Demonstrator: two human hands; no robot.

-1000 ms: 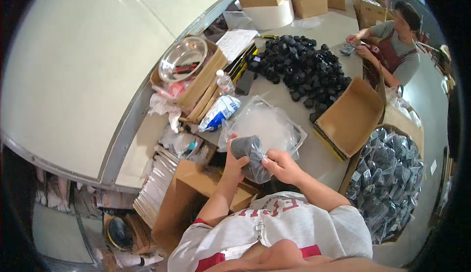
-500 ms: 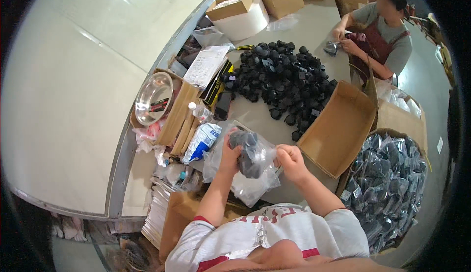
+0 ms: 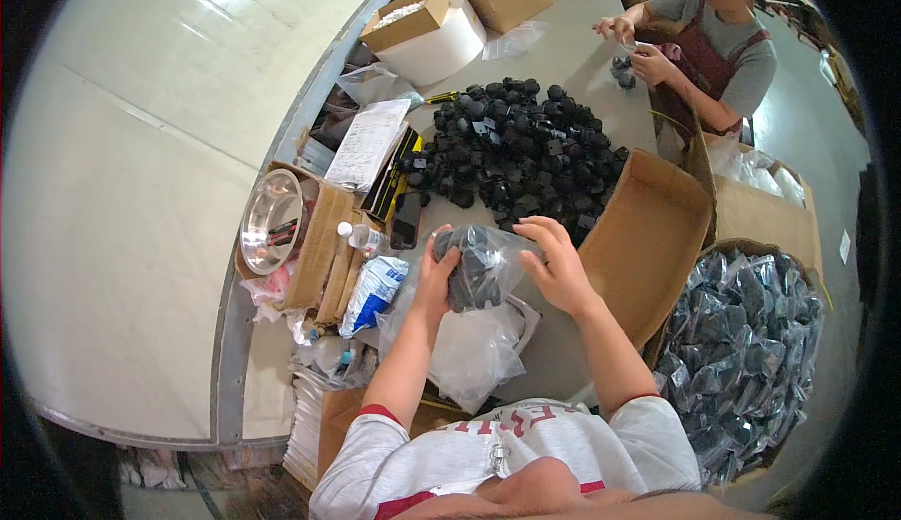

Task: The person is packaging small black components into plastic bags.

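Observation:
My left hand (image 3: 435, 279) grips a clear plastic bag (image 3: 481, 265) with black, rounded plastic parts inside it. Just right of the bag, my right hand (image 3: 561, 268) has its fingers spread, the tips close to the bag's edge; contact there is hard to make out. Below the held bag lie flat clear plastic bags (image 3: 472, 356) on a white tray-like thing. Farther away, a big heap of loose black plastic parts (image 3: 519, 149) covers the table's middle. What exactly the parts are cannot be told.
At right stand an empty-looking cardboard tray (image 3: 648, 238) and a box full of bagged black parts (image 3: 737, 360). Left are a metal bowl (image 3: 272, 220), a bottle (image 3: 364, 237), a phone (image 3: 405, 220) and a blue-white packet (image 3: 375, 295). A co-worker (image 3: 718, 51) handles a bag across the table.
My right hand has let go of the bag's gathered edge and its fingers have opened. The held bag has shifted slightly away from me. The co-worker's hands have moved apart.

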